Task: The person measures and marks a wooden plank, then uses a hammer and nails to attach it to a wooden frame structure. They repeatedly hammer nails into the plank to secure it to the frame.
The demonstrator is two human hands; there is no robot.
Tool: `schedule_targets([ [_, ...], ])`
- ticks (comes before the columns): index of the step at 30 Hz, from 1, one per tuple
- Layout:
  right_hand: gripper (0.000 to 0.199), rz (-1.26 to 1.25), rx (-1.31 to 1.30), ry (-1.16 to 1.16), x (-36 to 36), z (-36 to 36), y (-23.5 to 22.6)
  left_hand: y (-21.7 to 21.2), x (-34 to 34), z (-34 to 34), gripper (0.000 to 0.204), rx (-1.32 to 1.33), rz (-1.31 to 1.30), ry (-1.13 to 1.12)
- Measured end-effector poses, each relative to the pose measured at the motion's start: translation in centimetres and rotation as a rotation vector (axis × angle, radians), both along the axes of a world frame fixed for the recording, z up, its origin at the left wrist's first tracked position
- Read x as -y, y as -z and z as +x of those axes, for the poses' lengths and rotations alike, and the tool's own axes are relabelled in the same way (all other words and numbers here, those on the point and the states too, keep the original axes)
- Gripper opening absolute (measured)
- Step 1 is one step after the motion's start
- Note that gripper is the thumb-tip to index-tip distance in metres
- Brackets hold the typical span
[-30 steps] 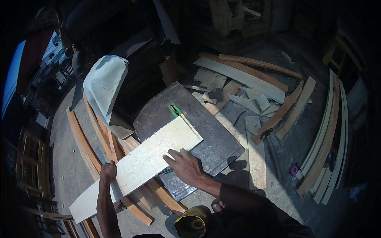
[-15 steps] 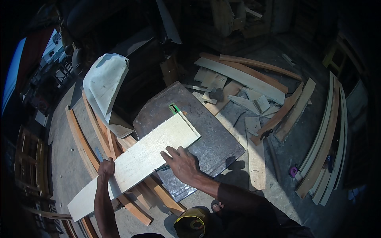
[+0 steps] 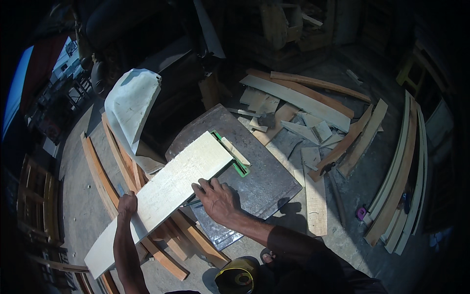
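A long pale wooden board [image 3: 176, 179] lies slantwise across a dark metal saw table [image 3: 267, 183], its lower left end sticking out past the table. My left hand [image 3: 128, 203] is closed round the board's left edge. My right hand [image 3: 215, 198] has curled fingers on the near right edge, close to the cut end; a thin dark thing beneath it is mostly hidden. Beyond that end, a green slotted insert [image 3: 241, 168] shows in the tabletop. Beside the slot lies a narrow wooden offcut [image 3: 236, 150], apart from the board.
A white curved shell [image 3: 129, 105] stands at the table's left. Planks [image 3: 100, 166] lie on the floor under and left of the board. Offcuts [image 3: 318, 127] are heaped beyond the table, with long strips [image 3: 401, 171] at right. A yellow-rimmed round object [image 3: 237, 277] is near my feet.
The board has shifted left, away from the green insert, which shows more now. A narrow offcut now lies separate beside the slot. My right hand has slid left with the board.
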State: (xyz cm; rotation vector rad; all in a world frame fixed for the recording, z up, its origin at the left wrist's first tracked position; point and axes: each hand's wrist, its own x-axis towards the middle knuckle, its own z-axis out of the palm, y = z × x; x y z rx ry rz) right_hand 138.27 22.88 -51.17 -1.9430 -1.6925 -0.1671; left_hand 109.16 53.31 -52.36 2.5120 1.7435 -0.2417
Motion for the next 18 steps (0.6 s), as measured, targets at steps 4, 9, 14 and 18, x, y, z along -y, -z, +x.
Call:
schedule_targets([
  [4,0.044,0.117,-0.373,-0.431,9.8,-0.7,-1.3,-1.3,1.8,-3.8,0.063,0.152,0.011,-0.234],
  [9,0.04,-0.156,-0.43,0.034,26.8,4.7,4.1,0.2,6.2,-11.4,0.068,0.216,0.032,-0.256],
  [14,0.046,-0.37,-0.457,0.849,39.0,10.6,10.1,2.5,12.4,-17.9,0.068,0.28,-0.021,-0.37],
  [18,0.054,-0.077,-0.462,0.83,41.6,13.3,12.3,4.3,16.6,-19.4,0.068,0.308,-0.082,-0.425],
])
